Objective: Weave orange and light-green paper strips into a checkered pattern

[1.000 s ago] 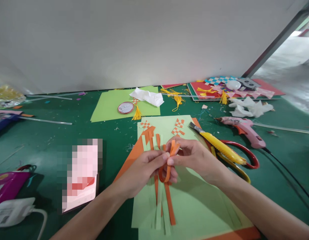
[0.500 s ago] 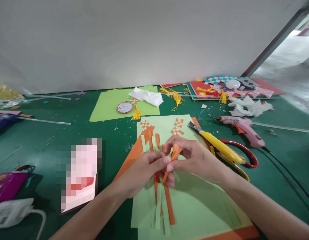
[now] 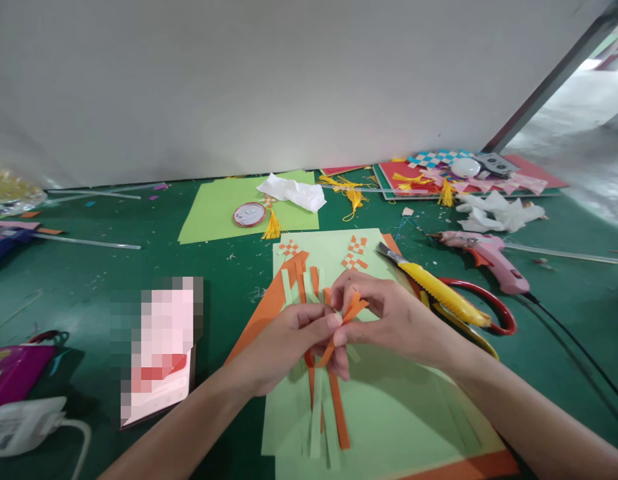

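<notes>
My left hand (image 3: 309, 330) pinches an orange paper strip (image 3: 325, 355) between thumb and fingers. From the other side my right hand (image 3: 371, 310) is closed on the same strip, which bends in a loop with its end standing up past the fingertips. The spot where the fingers meet is partly hidden. Beneath both hands, several pale green paper strips (image 3: 316, 427) and orange strips (image 3: 339, 413) lie lengthwise on pale green paper sheets (image 3: 399, 413). Small orange-and-green woven pieces (image 3: 357, 245) rest at the sheets' far end.
A yellow utility knife (image 3: 443, 292) lies over red-handled scissors (image 3: 503, 313) to the right, beside a pink glue gun (image 3: 499, 260) with a cord. At left is a phone (image 3: 161, 373). Farther back are white tissue (image 3: 296, 192), a round tin (image 3: 249, 214) and yellow tassels (image 3: 273, 227).
The orange strip's upper end has tilted to the right, and its loop has shifted slightly between my fingers. Both hands stay in nearly the same place.
</notes>
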The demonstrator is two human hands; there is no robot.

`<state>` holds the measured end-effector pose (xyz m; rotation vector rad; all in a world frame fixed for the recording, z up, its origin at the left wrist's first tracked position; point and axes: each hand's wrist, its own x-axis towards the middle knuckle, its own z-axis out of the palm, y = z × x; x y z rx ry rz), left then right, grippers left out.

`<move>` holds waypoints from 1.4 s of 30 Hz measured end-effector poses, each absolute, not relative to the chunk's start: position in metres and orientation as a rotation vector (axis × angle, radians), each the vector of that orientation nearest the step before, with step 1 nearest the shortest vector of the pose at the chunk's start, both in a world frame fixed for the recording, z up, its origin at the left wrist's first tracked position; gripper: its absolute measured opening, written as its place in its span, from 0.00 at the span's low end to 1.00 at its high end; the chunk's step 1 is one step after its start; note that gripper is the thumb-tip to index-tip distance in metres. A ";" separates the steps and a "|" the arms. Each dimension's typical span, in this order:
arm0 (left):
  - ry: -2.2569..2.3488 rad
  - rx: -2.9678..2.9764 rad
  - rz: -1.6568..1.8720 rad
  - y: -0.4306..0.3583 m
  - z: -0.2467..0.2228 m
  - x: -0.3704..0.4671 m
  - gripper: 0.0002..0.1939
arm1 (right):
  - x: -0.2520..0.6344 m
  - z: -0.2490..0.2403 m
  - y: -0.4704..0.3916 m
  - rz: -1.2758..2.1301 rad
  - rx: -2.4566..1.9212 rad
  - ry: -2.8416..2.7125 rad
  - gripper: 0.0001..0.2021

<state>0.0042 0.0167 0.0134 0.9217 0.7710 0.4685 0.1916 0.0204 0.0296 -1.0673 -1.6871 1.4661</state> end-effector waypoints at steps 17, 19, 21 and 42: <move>0.680 0.861 0.476 0.018 0.013 0.003 0.20 | 0.196 0.033 0.023 1.526 -1.064 -1.658 0.14; 0.695 0.882 0.476 0.018 0.013 0.003 0.19 | 0.196 0.033 0.024 1.529 -1.067 -1.655 0.14; 0.715 0.889 0.472 0.017 0.014 0.003 0.20 | 0.196 0.034 0.025 1.533 -1.064 -1.654 0.13; 0.666 0.785 0.479 0.019 0.014 0.002 0.15 | 0.197 0.037 0.023 1.468 -1.178 -1.707 0.12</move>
